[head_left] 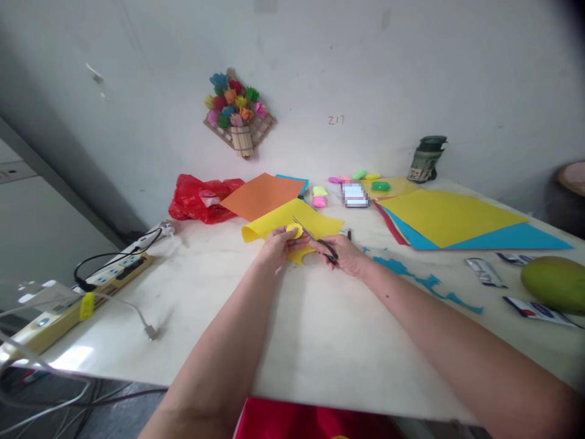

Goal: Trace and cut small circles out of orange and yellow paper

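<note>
Between the thumb and fingers of my left hand (pixel 278 247) is a small round piece of yellow paper (pixel 295 230). My right hand (pixel 345 255) grips the dark handles of a pair of scissors (pixel 325 249). The scissor blades point up and left, right beside the yellow piece; whether they touch it I cannot tell. Behind both hands lies a larger yellow sheet (pixel 274 218), its left edge curled. A scrap of yellow paper (pixel 297 255) with a curved cut edge shows below my fingers.
Blue paper scraps (pixel 393 266) lie right of my hands. Farther right are stacked coloured sheets (pixel 452 216), small packets (pixel 485 272) and a green fruit (pixel 560 283). Behind stand a phone (pixel 355 195), a bottle (pixel 427 160) and a red bag (pixel 201 198). A power strip (pixel 114 274) sits left.
</note>
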Available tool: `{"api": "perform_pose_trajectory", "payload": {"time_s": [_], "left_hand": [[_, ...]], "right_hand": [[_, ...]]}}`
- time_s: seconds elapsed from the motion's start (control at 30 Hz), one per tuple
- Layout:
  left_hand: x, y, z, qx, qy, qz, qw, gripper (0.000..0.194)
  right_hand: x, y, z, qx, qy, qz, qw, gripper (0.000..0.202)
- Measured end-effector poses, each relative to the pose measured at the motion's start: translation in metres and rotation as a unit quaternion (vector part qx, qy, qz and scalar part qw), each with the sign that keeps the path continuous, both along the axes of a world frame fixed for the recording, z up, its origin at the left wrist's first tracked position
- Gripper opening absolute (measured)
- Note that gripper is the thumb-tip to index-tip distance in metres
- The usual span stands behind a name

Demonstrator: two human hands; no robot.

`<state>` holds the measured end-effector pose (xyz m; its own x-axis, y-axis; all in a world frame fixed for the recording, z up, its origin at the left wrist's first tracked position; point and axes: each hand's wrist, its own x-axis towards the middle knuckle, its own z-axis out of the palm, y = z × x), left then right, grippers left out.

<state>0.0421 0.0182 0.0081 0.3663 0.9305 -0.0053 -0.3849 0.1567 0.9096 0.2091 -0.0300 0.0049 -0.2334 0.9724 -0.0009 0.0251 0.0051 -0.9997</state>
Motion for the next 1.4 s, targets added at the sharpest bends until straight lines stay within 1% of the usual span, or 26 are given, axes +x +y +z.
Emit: {"api": "perform_pose_trajectory", "payload": {"time_s": [0.37,0.57,0.77,0.87,1.0,1.1,1.2,1.4], "left_hand": [[-0.001,0.000,0.000,-0.003,0.001,0.001,1.000,0.005],[0.000,-0.001,0.001,-0.011,-0.002,0.016,1.000,0.004],[-0.001,0.000,0.001,0.001,-0.018,0.013,1.000,0.007],[-0.001,0.000,0.001,0.003,-0.030,0.008,1.000,0.009],[0.004,-0.002,0.004,-0.012,-0.046,-0.007,0.999,0.007],[0.009,-0.005,0.006,-0.020,-0.054,-0.034,0.998,0.008],[0.013,-0.009,0.007,-0.014,-0.045,-0.061,0.997,0.008],[0.019,-0.015,0.006,0.014,-0.029,-0.120,0.992,0.013]], "right_hand": [[-0.002,0.002,-0.001,0.003,-0.002,-0.007,1.000,0.033],[-0.001,0.003,-0.003,0.000,-0.005,-0.013,1.000,0.033],[-0.003,-0.004,0.006,0.010,0.021,-0.022,0.999,0.034],[-0.003,-0.005,0.010,0.029,0.025,-0.049,0.998,0.035],[-0.001,0.002,0.006,0.043,0.027,-0.106,0.993,0.033],[0.001,0.009,0.003,0.050,0.070,-0.145,0.986,0.044],[0.000,0.010,0.006,0.060,0.113,-0.166,0.978,0.050],[0.001,0.007,0.018,0.076,0.071,-0.216,0.971,0.044]]}}
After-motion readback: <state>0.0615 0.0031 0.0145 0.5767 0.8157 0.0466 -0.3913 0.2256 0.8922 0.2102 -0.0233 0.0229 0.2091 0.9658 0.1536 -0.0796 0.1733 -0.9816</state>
